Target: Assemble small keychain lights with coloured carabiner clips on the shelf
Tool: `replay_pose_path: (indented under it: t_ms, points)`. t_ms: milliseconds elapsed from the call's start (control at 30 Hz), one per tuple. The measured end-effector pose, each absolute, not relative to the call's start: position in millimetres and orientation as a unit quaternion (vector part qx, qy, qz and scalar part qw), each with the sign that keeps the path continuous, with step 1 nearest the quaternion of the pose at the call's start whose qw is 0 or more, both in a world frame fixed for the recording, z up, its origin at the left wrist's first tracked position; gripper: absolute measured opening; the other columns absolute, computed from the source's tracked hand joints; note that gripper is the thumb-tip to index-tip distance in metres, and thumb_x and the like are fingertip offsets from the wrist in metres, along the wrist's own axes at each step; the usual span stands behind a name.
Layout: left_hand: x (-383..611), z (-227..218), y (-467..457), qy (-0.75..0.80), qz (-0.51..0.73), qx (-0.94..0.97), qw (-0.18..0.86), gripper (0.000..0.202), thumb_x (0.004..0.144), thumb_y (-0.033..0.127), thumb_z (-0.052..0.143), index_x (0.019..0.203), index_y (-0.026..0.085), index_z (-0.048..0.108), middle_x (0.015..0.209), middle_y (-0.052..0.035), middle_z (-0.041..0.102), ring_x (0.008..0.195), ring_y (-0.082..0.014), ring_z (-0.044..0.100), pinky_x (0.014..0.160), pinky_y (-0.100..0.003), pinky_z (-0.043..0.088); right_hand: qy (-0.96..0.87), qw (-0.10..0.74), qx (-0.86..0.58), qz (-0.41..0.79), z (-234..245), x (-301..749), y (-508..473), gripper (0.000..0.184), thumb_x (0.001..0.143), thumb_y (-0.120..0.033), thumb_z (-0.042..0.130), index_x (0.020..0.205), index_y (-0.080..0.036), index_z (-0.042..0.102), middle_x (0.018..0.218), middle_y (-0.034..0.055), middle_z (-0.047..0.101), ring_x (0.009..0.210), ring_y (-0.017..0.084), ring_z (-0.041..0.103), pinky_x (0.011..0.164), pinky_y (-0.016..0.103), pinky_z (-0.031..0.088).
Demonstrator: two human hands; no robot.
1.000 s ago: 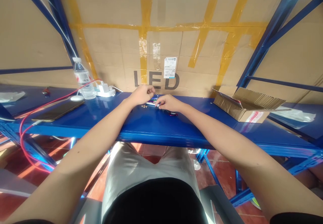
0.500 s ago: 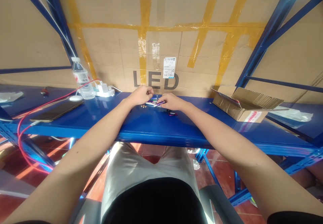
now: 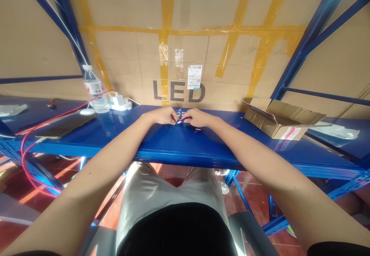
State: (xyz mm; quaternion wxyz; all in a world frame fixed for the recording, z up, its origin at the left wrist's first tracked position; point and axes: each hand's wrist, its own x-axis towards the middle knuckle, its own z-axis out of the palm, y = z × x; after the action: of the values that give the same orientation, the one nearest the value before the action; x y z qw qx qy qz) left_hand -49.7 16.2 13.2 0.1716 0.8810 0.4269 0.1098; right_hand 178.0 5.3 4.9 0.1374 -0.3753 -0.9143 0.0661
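Note:
My left hand (image 3: pixel 164 116) is closed over the blue shelf top, its thumb and fingers pinched together. Whatever they hold is too small to make out. Opposite it, my right hand (image 3: pixel 200 117) is closed on a slim purple pen-like tool (image 3: pixel 185 119), whose tip points left toward my left fingertips. Behind and between the hands lie small shiny parts (image 3: pixel 179 114), partly covered by the fingers. Just below my right hand, a small dark object with a red edge (image 3: pixel 198 130) rests on the shelf.
An open cardboard box (image 3: pixel 285 127) stands to the right. On the left are a water bottle (image 3: pixel 96 94), a white power strip with a plug (image 3: pixel 120 104), a phone (image 3: pixel 66 127) and a red cable (image 3: pixel 26 163). A large cardboard sheet (image 3: pixel 124 67) backs the blue shelf (image 3: pixel 170 144).
My left hand has come down and slightly right, toward the tip of the purple tool. My right hand has shifted little, still holding the tool. The small parts are now more covered.

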Motion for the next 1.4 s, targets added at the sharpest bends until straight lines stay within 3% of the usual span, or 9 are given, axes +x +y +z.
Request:
replay_pose_path:
  t_ms: [300,567,933,1167,1400]
  points:
    - [-50.1,10.3,19.6,0.428,0.113,0.878,0.180,0.030,0.070,0.031,0.072,0.097,0.020,0.082,0.091,-0.0046,0.079,0.076,-0.0176,0.067,0.068,-0.026,0.048,-0.894,0.169,-0.396,0.122,2.6,180.3,11.3,0.028,0.091,-0.014,0.061,0.110,-0.021,0.082,0.112,0.0061,0.079,0.096,0.022,0.068,0.087,0.029,0.048]
    - [-51.6,7.0,22.2,0.424,0.133,0.876,0.189,0.031,0.068,0.031,0.074,0.095,0.021,0.082,0.090,-0.0053,0.079,0.074,-0.0183,0.068,0.065,-0.025,0.047,-0.887,0.177,-0.397,0.158,5.7,182.3,9.8,0.021,0.086,-0.023,0.066,0.097,-0.019,0.083,0.090,0.0043,0.077,0.080,0.020,0.063,0.076,0.030,0.046]
    - [-49.8,9.7,18.2,0.436,0.108,0.875,0.180,0.035,0.071,0.032,0.070,0.103,0.021,0.080,0.094,-0.0060,0.079,0.073,-0.0180,0.067,0.065,-0.026,0.048,-0.876,0.189,-0.403,0.187,6.3,181.4,9.4,0.024,0.082,-0.030,0.069,0.095,-0.017,0.084,0.080,0.0032,0.073,0.071,0.016,0.056,0.069,0.030,0.044]
    - [-49.6,9.2,17.3,0.436,0.114,0.872,0.192,0.038,0.070,0.033,0.072,0.105,0.021,0.081,0.093,-0.0063,0.079,0.070,-0.0172,0.066,0.063,-0.026,0.047,-0.859,0.212,-0.419,0.205,10.0,178.2,4.6,0.023,0.075,-0.022,0.072,0.093,-0.015,0.085,0.084,0.0053,0.076,0.072,0.016,0.059,0.069,0.028,0.046]
    - [-47.4,9.5,14.4,0.429,0.113,0.874,0.200,0.040,0.071,0.035,0.072,0.107,0.020,0.080,0.084,-0.0065,0.078,0.065,-0.0173,0.065,0.062,-0.027,0.046,-0.854,0.243,-0.408,0.214,9.0,176.2,4.5,0.024,0.075,-0.024,0.067,0.089,-0.013,0.083,0.075,0.0034,0.071,0.064,0.014,0.053,0.062,0.027,0.041]
